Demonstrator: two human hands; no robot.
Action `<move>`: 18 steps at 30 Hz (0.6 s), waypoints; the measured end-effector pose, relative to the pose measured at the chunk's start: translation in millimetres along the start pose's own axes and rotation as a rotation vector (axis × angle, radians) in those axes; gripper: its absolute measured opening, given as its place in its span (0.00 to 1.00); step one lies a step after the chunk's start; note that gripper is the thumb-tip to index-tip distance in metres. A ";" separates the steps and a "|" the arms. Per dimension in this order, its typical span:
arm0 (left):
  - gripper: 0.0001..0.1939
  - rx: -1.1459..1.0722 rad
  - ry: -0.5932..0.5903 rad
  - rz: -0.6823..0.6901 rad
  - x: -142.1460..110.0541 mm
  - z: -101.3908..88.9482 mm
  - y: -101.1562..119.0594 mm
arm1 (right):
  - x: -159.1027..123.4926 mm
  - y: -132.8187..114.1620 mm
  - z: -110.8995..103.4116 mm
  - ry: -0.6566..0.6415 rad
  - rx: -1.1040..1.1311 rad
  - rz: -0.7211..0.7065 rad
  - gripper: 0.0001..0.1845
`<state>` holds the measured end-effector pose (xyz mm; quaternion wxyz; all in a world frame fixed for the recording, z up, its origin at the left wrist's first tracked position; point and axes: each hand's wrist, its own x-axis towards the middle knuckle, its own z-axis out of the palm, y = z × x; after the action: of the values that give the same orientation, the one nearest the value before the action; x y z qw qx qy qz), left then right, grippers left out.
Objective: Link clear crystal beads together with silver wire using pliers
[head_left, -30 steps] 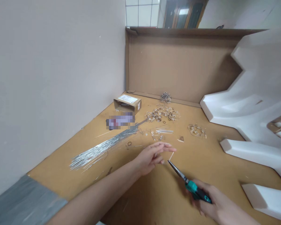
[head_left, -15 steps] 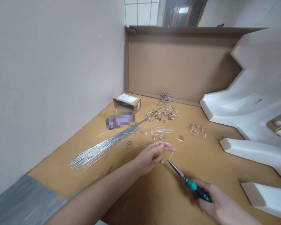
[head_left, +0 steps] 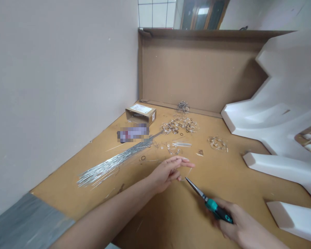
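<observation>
My left hand (head_left: 168, 173) is over the middle of the table, its fingers closed on a thin piece of wire (head_left: 190, 171) that bends out past the fingertips. My right hand (head_left: 230, 219) is wrapped round the green and black handles of long-nose pliers (head_left: 212, 204). The pliers' narrow metal jaws point up and left, with their tip close to the wire; whether they touch it I cannot tell. A long bundle of straight silvery wires (head_left: 114, 162) lies to the left of my left hand. Just beyond the fingers are several short straight wire pieces (head_left: 181, 144).
A pile of small bent wire pieces and rings (head_left: 180, 125) lies farther back, and another small heap (head_left: 218, 143) to the right. At the back left sit an open cardboard box (head_left: 152, 117) and a blurred-out item (head_left: 133, 132). White foam packing (head_left: 264, 164) borders the right side; a cardboard wall (head_left: 197, 72) stands behind.
Both hands stay almost where they were. The pliers' tip has shifted very slightly left, and the wire at my left fingertips looks slightly changed in angle.
</observation>
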<state>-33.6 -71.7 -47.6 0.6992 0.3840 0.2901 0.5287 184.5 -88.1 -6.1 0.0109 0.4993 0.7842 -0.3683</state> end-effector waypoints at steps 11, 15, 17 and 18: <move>0.12 0.027 -0.010 0.024 -0.6 1.8 0.9 | -1.4 3.1 7.7 0.029 0.022 0.059 0.05; 0.12 0.091 -0.013 0.075 -1.5 3.7 -0.6 | -0.2 5.0 6.9 0.018 0.037 0.070 0.05; 0.12 0.130 -0.003 0.101 -2.1 5.4 -1.4 | 1.0 6.2 5.3 -0.023 0.079 0.054 0.04; 0.12 0.151 0.002 0.114 -2.5 6.5 -1.7 | 1.3 6.5 4.5 -0.049 0.109 0.047 0.04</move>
<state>-28.2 -75.9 -45.5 0.6368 0.4508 0.3075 0.5447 187.4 -88.3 -13.6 0.0113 0.5081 0.7506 -0.4221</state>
